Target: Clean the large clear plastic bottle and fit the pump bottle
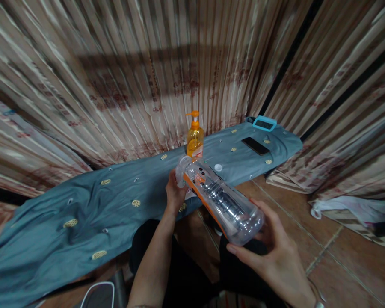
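Bottle: clear plastic bottle with orange label (pixel 220 200) lies tilted at centre, mouth toward 11 o'clock, uncapped.
Left hand (pixel 175 192): grip grasping neck, steadying.
Right hand (pixel 272 252): grip cupping base, supporting.
White cap (pixel 218 167): on blue-cloth tabletop (pixel 83 205), 12 o'clock.

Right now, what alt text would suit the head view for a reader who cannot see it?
Two bare hands hold a clear plastic bottle tilted over a blue-grey cloth: left hand at its neck, right hand under its base. Behind stand an orange pump bottle, a white cap and a black phone.
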Action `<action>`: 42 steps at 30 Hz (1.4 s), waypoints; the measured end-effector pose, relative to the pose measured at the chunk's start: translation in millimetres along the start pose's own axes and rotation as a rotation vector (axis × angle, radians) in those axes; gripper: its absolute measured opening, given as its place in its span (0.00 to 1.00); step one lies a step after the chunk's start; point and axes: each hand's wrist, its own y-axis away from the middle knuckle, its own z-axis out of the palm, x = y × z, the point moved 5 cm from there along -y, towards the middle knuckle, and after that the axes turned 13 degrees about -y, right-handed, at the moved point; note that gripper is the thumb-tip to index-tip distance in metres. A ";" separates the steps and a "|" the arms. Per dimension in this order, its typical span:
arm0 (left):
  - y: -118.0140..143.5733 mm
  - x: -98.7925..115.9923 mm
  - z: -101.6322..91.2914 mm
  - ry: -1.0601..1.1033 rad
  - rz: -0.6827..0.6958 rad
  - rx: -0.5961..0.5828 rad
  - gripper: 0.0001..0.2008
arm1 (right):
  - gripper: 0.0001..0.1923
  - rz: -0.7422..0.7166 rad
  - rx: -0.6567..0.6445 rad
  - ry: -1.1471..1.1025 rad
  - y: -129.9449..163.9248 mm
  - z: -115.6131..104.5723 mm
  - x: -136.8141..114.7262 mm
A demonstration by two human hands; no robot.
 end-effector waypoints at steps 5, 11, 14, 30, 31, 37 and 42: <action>0.3 0.9 -1.2 0.017 0.001 -0.021 0.30 | 0.47 -0.002 -0.010 0.025 -0.4 -0.4 0.4; 0.7 -3.2 2.0 0.040 -0.008 -0.026 0.30 | 0.48 -0.008 -0.005 0.050 0.7 -2.4 0.6; 1.0 -4.6 3.1 0.052 0.002 -0.019 0.30 | 0.48 -0.015 -0.010 0.068 0.3 -2.0 0.4; 0.4 0.1 0.5 0.064 -0.027 -0.025 0.29 | 0.48 0.005 0.009 0.036 1.0 -0.3 -0.2; 0.6 0.1 0.4 0.065 -0.025 -0.022 0.29 | 0.48 0.012 0.009 0.039 1.2 -0.4 -0.1; 0.9 0.7 1.0 0.056 -0.017 -0.007 0.29 | 0.48 0.050 0.020 0.024 1.7 1.4 -4.4; 0.3 3.0 -0.8 0.028 -0.028 -0.031 0.29 | 0.46 0.039 0.024 0.023 1.4 2.7 -7.1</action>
